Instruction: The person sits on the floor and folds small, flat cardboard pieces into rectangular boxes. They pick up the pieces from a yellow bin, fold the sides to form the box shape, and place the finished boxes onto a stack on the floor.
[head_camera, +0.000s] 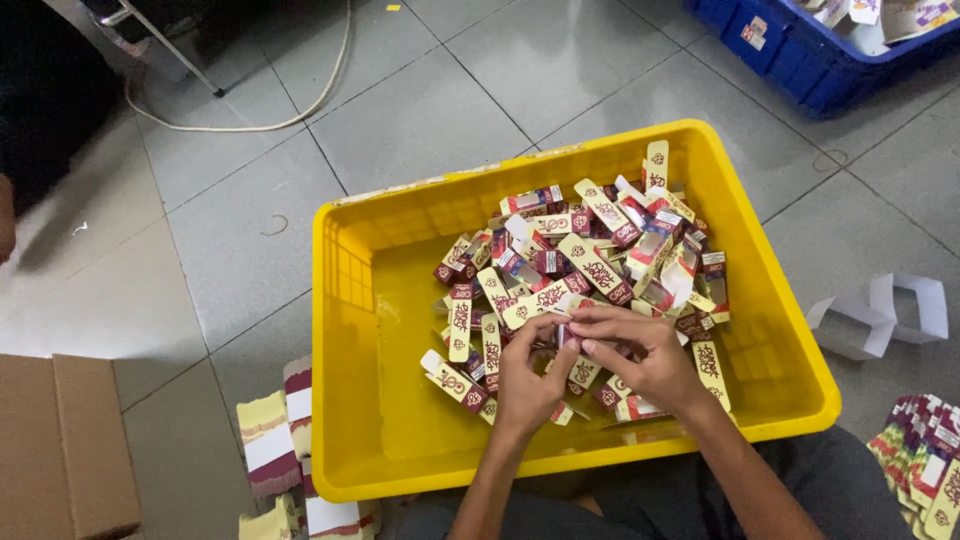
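Both hands pinch one small maroon-and-cream carton (566, 334) at centre frame, left hand (527, 375) from below-left, right hand (640, 355) from the right, carton's long axis roughly upright between the fingertips, above the heap of cartons (590, 255) in the yellow crate (350, 330).

Small maroon-and-cream cartons (590, 265) heap in the yellow bin (360, 400); a brown cardboard box (60, 450) sits at left.
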